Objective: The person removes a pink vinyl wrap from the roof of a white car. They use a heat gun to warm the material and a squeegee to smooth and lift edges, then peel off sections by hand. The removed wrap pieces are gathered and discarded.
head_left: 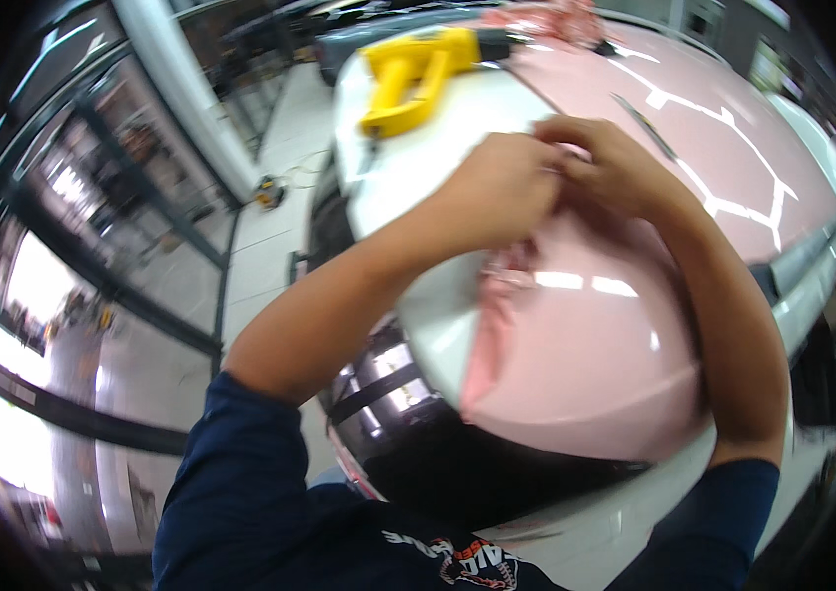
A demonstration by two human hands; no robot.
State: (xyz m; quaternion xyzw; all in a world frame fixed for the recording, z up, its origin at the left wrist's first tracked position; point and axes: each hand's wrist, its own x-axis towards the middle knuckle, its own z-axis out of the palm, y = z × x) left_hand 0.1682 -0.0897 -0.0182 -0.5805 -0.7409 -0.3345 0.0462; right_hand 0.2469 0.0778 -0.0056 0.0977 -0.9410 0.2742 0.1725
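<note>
A glossy pink film (585, 345) covers a large part of a white car panel (437, 325). Its left edge hangs loose and wrinkled. My left hand (506, 187) and my right hand (610, 163) meet over the boundary between pink and white, fingers closed in a pinch. A bit of pink shows between them; motion blur hides the fingertips. Beyond my left hand, a yellow heat gun (418, 79) lies on the white surface. A slim cutter knife (644, 128) rests on the pink surface past my right hand.
Crumpled pink film (546, 22) lies at the far end of the panel. A dark glossy car part (457, 463) curves along the near side. On the left stand dark-framed glass doors (122, 246) and a white pillar (186, 98). A small yellow tool (267, 192) with a cord sits on the tiled floor.
</note>
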